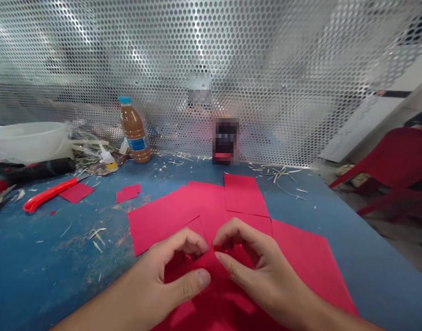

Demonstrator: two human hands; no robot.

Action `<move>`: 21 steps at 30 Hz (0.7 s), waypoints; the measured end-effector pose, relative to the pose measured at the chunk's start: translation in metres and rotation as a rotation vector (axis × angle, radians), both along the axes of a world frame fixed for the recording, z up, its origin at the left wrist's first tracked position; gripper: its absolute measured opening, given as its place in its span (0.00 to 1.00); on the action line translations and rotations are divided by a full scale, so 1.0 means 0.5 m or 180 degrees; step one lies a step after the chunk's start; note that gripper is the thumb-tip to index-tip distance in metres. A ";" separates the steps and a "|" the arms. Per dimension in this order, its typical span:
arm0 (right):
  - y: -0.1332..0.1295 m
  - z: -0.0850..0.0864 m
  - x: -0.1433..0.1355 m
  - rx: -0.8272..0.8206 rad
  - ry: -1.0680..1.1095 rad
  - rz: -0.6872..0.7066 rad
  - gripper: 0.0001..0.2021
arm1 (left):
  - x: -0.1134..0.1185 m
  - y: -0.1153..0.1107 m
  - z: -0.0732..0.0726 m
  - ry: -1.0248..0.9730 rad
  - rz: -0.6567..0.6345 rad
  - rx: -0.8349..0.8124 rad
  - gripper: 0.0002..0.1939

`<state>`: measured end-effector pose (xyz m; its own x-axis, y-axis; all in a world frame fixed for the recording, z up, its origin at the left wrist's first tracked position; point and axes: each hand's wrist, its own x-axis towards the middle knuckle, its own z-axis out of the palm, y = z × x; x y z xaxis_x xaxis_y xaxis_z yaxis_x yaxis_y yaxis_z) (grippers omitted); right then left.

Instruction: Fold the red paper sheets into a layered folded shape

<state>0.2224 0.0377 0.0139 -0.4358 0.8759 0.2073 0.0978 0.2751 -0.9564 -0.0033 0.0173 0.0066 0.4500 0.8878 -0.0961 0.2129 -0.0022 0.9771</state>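
Note:
Both hands are over a red paper sheet [217, 289] in the lower middle, with its near part raised toward me. My left hand [172, 266] is curled around its left side, thumb lying on the paper and fingertips at the upper edge. Close beside it, my right hand [248, 253] pinches the same edge between thumb and forefinger. Beyond the hands lie more red pieces: a wide one [162, 220] to the left, a squarish one [245, 195] on top at the back, and a large one [307, 248] to the right. Some overlap, and the hands hide where they meet.
On the left of the blue table [69, 248] lie a red-handled cutter [50, 195], small red scraps [128, 193], a glue bottle [108, 158], a dark-handled tool [42, 172] and a white tub [31, 140]. A brown-filled bottle [133, 131] stands before the perforated metal panel [169, 55].

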 end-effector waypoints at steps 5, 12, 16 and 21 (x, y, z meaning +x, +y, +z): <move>-0.001 0.007 0.002 -0.0337 0.0085 0.0184 0.08 | 0.005 -0.001 0.008 -0.0002 0.0234 0.0056 0.07; -0.007 0.010 -0.014 0.0277 -0.0181 -0.0081 0.05 | 0.012 -0.005 0.022 0.0374 0.0324 0.0555 0.06; -0.010 0.002 -0.012 0.0498 -0.0250 -0.0096 0.02 | 0.009 -0.004 0.023 0.0518 0.0386 0.0888 0.07; -0.007 -0.010 -0.009 0.0314 -0.0521 -0.0056 0.05 | -0.005 0.013 0.015 0.0819 0.0295 0.1102 0.07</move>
